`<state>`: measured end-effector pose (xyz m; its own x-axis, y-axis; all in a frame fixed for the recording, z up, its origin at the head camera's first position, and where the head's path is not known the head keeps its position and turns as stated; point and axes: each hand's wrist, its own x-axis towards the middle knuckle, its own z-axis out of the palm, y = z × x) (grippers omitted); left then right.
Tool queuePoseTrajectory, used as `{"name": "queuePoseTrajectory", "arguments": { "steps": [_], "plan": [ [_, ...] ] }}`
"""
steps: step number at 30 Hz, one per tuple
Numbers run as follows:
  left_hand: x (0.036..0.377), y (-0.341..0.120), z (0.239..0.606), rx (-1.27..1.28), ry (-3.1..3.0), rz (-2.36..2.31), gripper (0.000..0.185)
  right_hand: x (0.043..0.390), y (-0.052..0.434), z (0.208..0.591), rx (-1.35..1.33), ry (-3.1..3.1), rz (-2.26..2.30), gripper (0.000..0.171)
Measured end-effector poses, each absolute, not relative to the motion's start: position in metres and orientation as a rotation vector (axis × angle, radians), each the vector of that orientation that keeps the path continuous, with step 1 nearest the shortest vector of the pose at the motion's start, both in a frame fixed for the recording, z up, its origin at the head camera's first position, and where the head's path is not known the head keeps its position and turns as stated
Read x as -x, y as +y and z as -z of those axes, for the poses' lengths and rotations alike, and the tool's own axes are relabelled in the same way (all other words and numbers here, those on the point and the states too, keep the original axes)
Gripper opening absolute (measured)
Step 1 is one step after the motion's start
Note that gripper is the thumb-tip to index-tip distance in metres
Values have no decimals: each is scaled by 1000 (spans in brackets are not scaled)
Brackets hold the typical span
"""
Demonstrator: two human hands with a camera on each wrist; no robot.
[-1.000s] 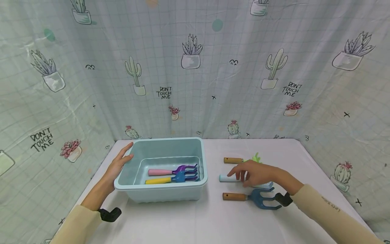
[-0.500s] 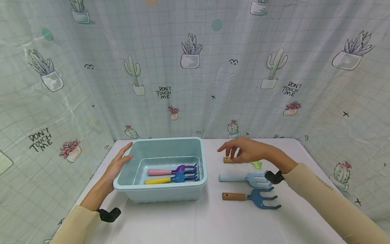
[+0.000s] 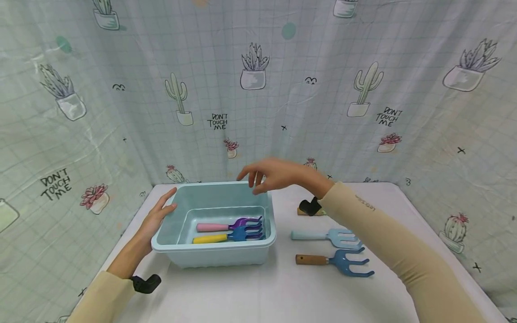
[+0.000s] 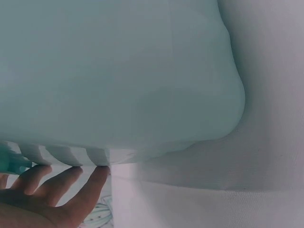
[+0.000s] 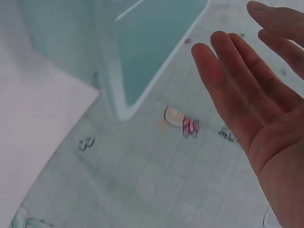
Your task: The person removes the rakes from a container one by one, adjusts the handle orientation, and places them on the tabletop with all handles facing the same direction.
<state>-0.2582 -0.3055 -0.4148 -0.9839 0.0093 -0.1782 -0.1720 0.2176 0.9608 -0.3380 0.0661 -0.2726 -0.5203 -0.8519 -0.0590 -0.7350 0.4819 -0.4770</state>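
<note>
**Right hand swings over to bin, holding nothing**

Right hand [image 3: 274, 176] has left the forks and now hovers over the bin's [image 3: 214, 253] back rim, fingers loose and spread, empty. Left hand [image 3: 155, 220] lies flat vs the bin's left wall. Pale blue fork [image 3: 327, 236] lies near the table's right edge, handle toward bin, right hand nearer.

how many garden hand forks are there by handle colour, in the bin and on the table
Pink handle, purple fork, in the light blue plastic bin: 1
Yellow handle, blue fork, in the bin: 1
Light blue handle, light blue fork, on the white table: 1
Wooden handle, dark blue fork, on the table: 1
Wooden handle, head hidden behind the right arm: 1
Total: 5
</note>
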Motion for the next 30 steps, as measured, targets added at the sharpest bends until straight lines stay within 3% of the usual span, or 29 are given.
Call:
{"name": "queuePoseTrajectory", "arguments": {
  "steps": [13, 30],
  "plan": [
    [257, -305, 414, 142, 2332, -1886, 64, 362, -25, 306, 1309, 2293, 547, 47],
    [258, -309, 416, 62, 2356, -1883, 65, 376, -78, 383, 1103, 2194, 603, 49]
  ]
}}
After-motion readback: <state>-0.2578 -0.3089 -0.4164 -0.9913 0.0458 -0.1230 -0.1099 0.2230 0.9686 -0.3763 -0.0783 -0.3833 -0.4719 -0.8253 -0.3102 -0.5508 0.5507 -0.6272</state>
